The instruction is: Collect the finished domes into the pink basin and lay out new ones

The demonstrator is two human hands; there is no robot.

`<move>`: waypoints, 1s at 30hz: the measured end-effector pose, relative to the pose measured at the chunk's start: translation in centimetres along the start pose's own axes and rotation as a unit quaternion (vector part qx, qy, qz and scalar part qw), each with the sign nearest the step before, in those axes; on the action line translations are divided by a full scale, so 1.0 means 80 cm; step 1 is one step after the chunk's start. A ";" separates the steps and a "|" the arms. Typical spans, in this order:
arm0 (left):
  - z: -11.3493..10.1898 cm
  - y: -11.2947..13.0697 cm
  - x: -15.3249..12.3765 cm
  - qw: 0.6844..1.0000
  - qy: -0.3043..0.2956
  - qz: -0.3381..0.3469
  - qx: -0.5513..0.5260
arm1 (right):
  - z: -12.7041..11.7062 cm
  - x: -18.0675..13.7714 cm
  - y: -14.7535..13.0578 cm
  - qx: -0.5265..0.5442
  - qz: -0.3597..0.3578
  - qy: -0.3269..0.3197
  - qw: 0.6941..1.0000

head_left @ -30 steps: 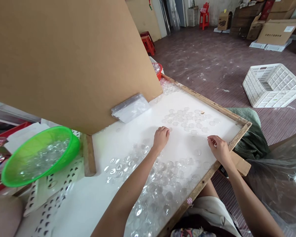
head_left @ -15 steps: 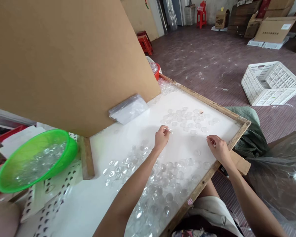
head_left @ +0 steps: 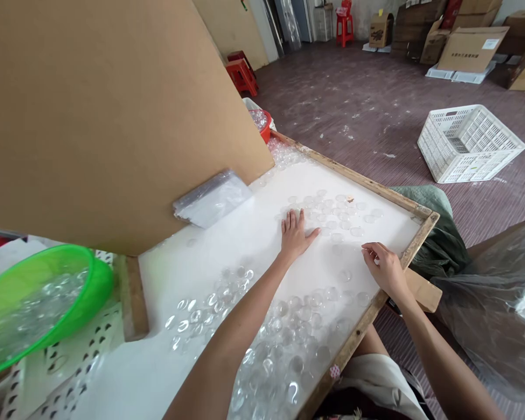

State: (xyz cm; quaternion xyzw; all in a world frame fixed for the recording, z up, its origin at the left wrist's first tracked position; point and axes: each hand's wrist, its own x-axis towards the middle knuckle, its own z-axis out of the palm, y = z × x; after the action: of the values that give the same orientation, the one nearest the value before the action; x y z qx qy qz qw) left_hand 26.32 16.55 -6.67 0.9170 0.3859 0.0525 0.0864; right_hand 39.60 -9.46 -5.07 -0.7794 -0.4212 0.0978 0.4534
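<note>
My left hand [head_left: 295, 236] is spread at the edge of clear, round, plastic-looking discs [head_left: 356, 231] on the white, wood-edged tabletop [head_left: 227, 248]; my right hand [head_left: 382, 265] is curled, whether pinching anything I cannot tell; the discs look light, slippery; I'd grip their rims.

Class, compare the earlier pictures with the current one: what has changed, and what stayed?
The left hand has uncurled and spread its fingers toward the far clear discs; whether it released one is unclear. The view has shifted, so the green bowl appears farther left, cut by the picture's edge. The right hand stays curled near the wooden edge; the plastic packet stays by the cardboard.
</note>
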 end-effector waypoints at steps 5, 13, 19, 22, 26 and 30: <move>0.000 0.014 0.049 1.000 0.004 0.009 0.013 | 0.001 -0.001 -0.001 0.009 0.008 0.002 1.000; -0.002 0.018 0.090 0.999 0.049 0.013 0.020 | 0.001 -0.001 -0.006 0.008 0.013 0.000 1.000; -0.010 0.020 0.071 0.990 0.127 -0.064 -0.009 | 0.003 -0.002 0.001 -0.023 0.007 0.023 0.999; -0.011 0.016 0.054 0.985 0.116 -0.128 -0.027 | 0.010 -0.001 0.008 -0.080 -0.008 0.048 0.996; -0.011 0.005 0.038 0.985 0.092 -0.146 -0.028 | 0.025 0.013 0.018 -0.204 -0.004 0.041 0.978; -0.009 -0.001 0.036 0.988 0.082 -0.128 -0.028 | 0.040 0.045 0.033 -0.260 0.016 0.019 0.965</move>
State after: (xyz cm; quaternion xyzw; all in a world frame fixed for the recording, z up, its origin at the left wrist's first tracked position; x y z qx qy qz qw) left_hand 28.17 18.77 -5.89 0.8499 0.5043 0.1265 0.0858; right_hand 41.63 -5.41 -8.12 -0.8787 -0.4111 -0.0229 0.2415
